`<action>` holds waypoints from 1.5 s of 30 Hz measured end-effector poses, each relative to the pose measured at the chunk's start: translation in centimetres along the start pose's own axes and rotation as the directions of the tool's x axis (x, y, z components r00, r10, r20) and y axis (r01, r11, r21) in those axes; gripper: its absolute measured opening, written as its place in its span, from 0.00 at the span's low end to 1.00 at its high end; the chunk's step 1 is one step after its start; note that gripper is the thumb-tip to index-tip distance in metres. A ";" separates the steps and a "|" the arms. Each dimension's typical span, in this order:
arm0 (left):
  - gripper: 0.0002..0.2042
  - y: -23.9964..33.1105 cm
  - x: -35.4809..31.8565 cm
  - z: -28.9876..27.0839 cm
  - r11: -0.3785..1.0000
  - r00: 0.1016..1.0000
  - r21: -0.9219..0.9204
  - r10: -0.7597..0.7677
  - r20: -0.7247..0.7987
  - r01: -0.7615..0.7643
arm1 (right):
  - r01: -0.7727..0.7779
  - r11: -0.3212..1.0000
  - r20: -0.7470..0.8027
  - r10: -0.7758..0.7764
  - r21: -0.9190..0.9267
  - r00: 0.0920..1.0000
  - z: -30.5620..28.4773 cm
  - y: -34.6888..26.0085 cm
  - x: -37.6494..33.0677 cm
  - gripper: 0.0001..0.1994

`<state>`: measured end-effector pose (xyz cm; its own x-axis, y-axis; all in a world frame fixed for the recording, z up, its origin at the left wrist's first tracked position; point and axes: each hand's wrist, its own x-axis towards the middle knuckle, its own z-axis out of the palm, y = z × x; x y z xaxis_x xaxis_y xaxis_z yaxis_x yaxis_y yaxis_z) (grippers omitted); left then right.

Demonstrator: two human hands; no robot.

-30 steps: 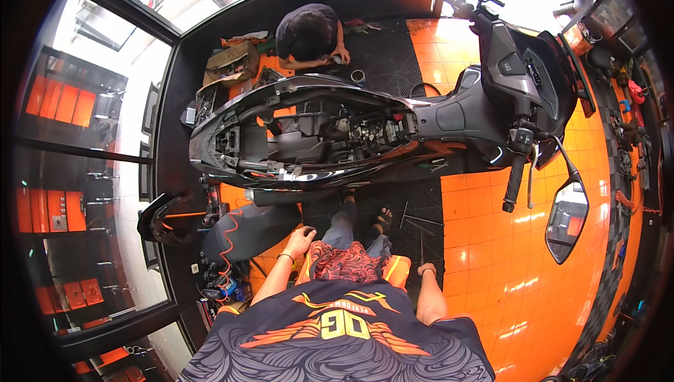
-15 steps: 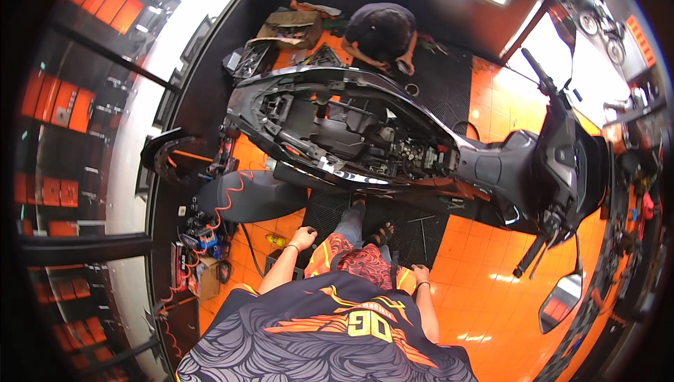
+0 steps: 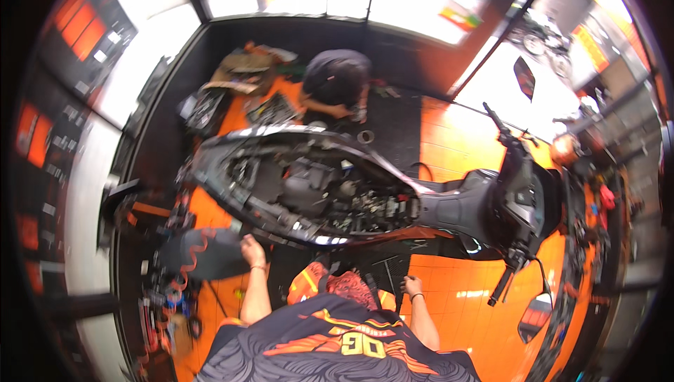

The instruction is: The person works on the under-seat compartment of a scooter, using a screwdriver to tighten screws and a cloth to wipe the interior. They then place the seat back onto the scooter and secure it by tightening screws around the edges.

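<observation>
A scooter [image 3: 453,210] with its seat off stands across the view in front of me, its frame and engine bay [image 3: 309,189] bare. My left hand [image 3: 254,250] is beside the right end of a black scooter seat [image 3: 210,255], fingers loosely apart and blurred; whether it touches the seat, I cannot tell. On the right, my right hand [image 3: 413,286] hangs over the orange floor, its fingers half bent and nothing visible in them. It is nearest to a thin metal rod-like tool [image 3: 387,275] lying on the dark mat.
Beyond the scooter a person [image 3: 337,83] crouches, head down, beside a ring-shaped part [image 3: 366,137]. An opened cardboard box [image 3: 244,71] and loose parts lie at the back left. An orange coiled hose [image 3: 189,269] crosses the seat. The handlebar and mirror [image 3: 537,312] jut out to the right.
My view has tilted up and shifted right, so the scooter appears lower and farther left. My left hand has come up toward the scooter seat. My right hand has lifted away from my side.
</observation>
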<state>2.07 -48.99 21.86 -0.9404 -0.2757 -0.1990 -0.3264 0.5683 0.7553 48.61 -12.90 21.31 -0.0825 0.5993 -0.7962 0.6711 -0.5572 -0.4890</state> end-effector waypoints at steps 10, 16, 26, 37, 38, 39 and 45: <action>0.37 14.2 5.4 3.9 0.916 0.815 -0.047 -0.378 -0.440 0.399 | 0.100 0.993 -0.033 -0.102 -0.057 0.994 8.2 -4.9 -1.8 0.15; 0.36 15.2 4.8 3.4 0.922 0.821 -0.084 -0.376 -0.430 0.378 | 0.175 0.976 -0.073 -0.185 -0.126 0.980 11.2 -6.1 -3.2 0.14; 0.36 15.7 4.4 3.2 0.921 0.822 -0.112 -0.384 -0.419 0.373 | 0.354 0.834 -0.015 -0.397 -0.424 0.918 11.8 -12.7 1.3 0.19; 0.43 11.8 5.5 4.0 0.967 0.873 -0.075 -0.253 -0.418 0.244 | 0.666 0.369 0.616 -0.259 -0.649 0.744 12.0 -18.8 5.2 0.25; 0.43 11.4 5.0 4.1 0.979 0.885 -0.024 -0.194 -0.423 0.203 | 0.672 0.419 0.630 -0.257 -0.611 0.733 11.2 -19.2 5.9 0.25; 0.44 10.8 4.1 4.3 0.990 0.910 -0.024 -0.140 -0.391 0.142 | 0.627 0.479 0.617 -0.204 -0.614 0.760 10.4 -19.4 6.6 0.24; 0.42 7.4 -4.0 6.6 0.990 0.978 -0.097 -0.122 -0.167 0.107 | 0.529 0.490 0.401 -0.347 -0.694 0.848 4.3 -18.7 12.4 0.20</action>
<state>2.83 -38.52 24.10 -0.8643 -0.4687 -0.1826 -0.4143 0.4576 0.7868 31.85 2.51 19.06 -0.5984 0.4705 -0.6485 0.7958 0.4426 -0.4132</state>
